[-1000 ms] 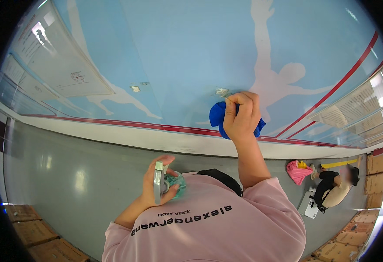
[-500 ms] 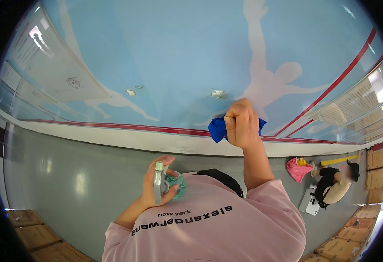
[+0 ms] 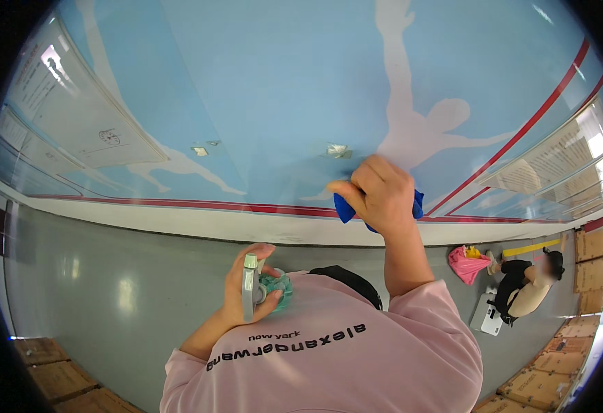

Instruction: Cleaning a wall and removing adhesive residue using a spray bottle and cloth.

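My right hand [image 3: 382,189] presses a bunched blue cloth [image 3: 344,208] to the lower part of a glossy light-blue wall panel [image 3: 281,89]. The thumb points out to the left, and the palm hides much of the cloth. Just above and left of that hand, a small torn pale patch [image 3: 338,149] shows on the panel. Down by my chest, my left hand [image 3: 233,292] is wrapped round a spray bottle [image 3: 249,289] with a grey and pale-green head and a see-through teal body.
Another small damaged patch [image 3: 199,151] marks the panel farther left. A red stripe [image 3: 274,207] runs along its bottom above a grey floor [image 3: 157,275]. To the right, a person [image 3: 527,283] sits low beside a pink bag [image 3: 468,265]. Brown boxes [image 3: 60,378] stand at the lower left.
My right hand has turned a little on the cloth, its thumb now stretched out leftward, and more of the cloth is covered. My left hand keeps its hold on the spray bottle.
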